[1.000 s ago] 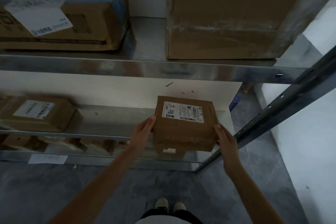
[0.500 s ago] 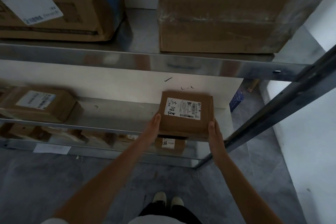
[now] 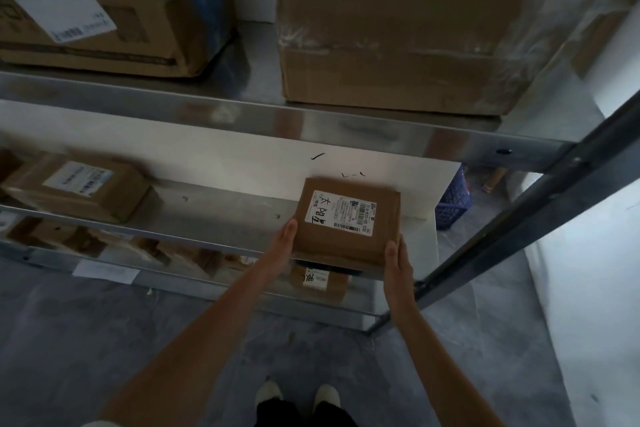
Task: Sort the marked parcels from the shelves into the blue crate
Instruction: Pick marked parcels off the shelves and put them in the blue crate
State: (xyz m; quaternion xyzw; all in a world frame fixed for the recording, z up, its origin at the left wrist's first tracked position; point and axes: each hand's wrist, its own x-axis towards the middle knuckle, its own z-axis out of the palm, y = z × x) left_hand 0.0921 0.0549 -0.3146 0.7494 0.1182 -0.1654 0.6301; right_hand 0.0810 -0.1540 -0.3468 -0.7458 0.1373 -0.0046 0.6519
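**Now both hands on the labelled parcel at the middle shelf**

Right at the front edge of the middle shelf (image 3: 214,215), toward its right end, a small brown parcel (image 3: 346,250) with a white label bearing handwritten black characters and barcodes is held between two hands. The left hand (image 3: 282,246) lies flat along the parcel's left side, fingers straight and pressed against the cardboard. The right hand (image 3: 398,260) presses the parcel's near right corner, its fingers reaching up along that side; whether any curl underneath cannot be told. The parcel's near edge juts out past the shelf lip, and whether its far part rests on the shelf cannot be told.

Left of the parcel on the same shelf, well apart, lies another labelled box (image 3: 76,187). Above the parcel, on the top shelf (image 3: 242,118), sits a large plain carton (image 3: 398,24), and to that carton's left a long box (image 3: 114,10) with blue tape and a white label. Below the parcel, on a lower level, a small box (image 3: 318,281) with a white tag shows. Beyond the parcel to the right, past the shelf's end, part of a blue crate (image 3: 452,199) stands on the floor.
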